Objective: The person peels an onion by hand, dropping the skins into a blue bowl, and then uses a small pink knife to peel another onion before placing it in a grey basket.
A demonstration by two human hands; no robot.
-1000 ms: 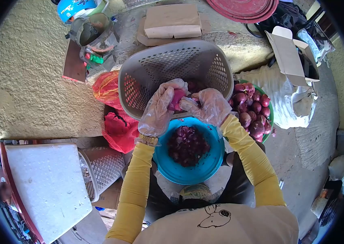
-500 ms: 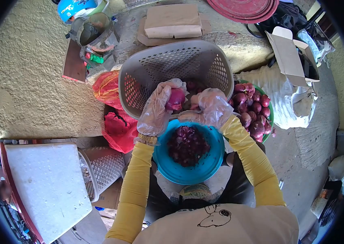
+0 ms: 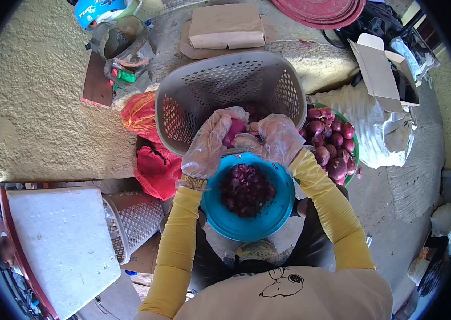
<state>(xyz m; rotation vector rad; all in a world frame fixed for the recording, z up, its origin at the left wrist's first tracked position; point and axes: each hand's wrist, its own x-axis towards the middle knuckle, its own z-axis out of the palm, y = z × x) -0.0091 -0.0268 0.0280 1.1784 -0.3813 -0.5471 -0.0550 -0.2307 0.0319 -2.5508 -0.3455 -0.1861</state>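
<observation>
Both my hands wear clear plastic gloves and meet over the near rim of a grey perforated basket [image 3: 225, 69]. My left hand [image 3: 212, 141] is wrapped round a purple-red onion [image 3: 234, 132]. Close beside it, my right hand [image 3: 274, 140] has its fingers bent at the onion's right side; what they pinch, if anything, is hidden. Below the hands stands a blue basin [image 3: 249, 228] with dark red onion pieces [image 3: 246, 191] in it. More onions [image 3: 256, 112] show dimly inside the basket.
A green tub [image 3: 354, 154] of red onions stands right of the basket. Red mesh bags [image 3: 156, 170] lie at its left. Further left are a white board [image 3: 63, 245] and a white perforated basket [image 3: 137, 218]. A cardboard box [image 3: 226, 26] lies behind.
My right hand's fingers have come closer to my left hand and now touch or nearly touch the onion. The onion has turned and is more covered by the fingers.
</observation>
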